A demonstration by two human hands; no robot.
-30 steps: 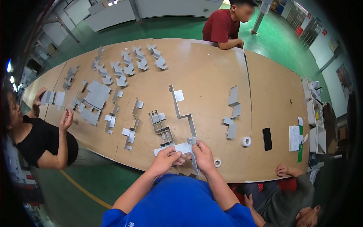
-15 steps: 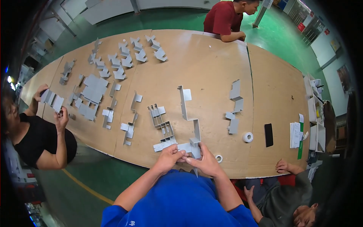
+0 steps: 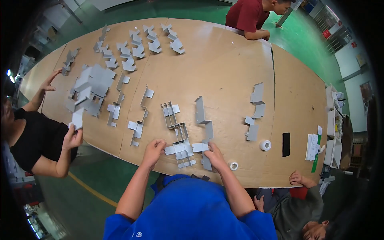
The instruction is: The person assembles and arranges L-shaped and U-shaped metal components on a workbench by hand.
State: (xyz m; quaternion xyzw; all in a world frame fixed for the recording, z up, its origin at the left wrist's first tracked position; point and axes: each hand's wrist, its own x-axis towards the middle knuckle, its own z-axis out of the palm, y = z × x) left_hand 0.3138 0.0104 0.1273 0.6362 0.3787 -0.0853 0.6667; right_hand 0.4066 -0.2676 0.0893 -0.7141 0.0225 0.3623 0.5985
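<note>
The person's right hand [image 3: 216,155] is gripping a grey stepped bracket [image 3: 201,113] near its lower end, the thumb and fingers closing on it close to a side tab. The bracket is lying on the counter [image 3: 228,112], just to the right of a nested group of brackets [image 3: 181,132]. The left hand [image 3: 153,153] is curling its fingers at the leftmost tab of that group; whether they are pinching it or only touching it, one cannot tell. The single bracket's tab is pointing toward the group, and whether the two are touching is also unclear.

For good handling, the person would be wise to be holding the thin metal by its flat faces, not its edges, and keeping the left hand's pressure light so the nested steps are staying aligned. Lifting the tab slightly when moving the bracket sideways would probably be preventing it from catching.

As for containers, white open bins [image 3: 330,119] are standing in a row along the counter's right end. The upper ones are holding pale, crumpled-looking items and something yellowish, too small to identify; the lowest one's contents are not showing clearly.
</note>
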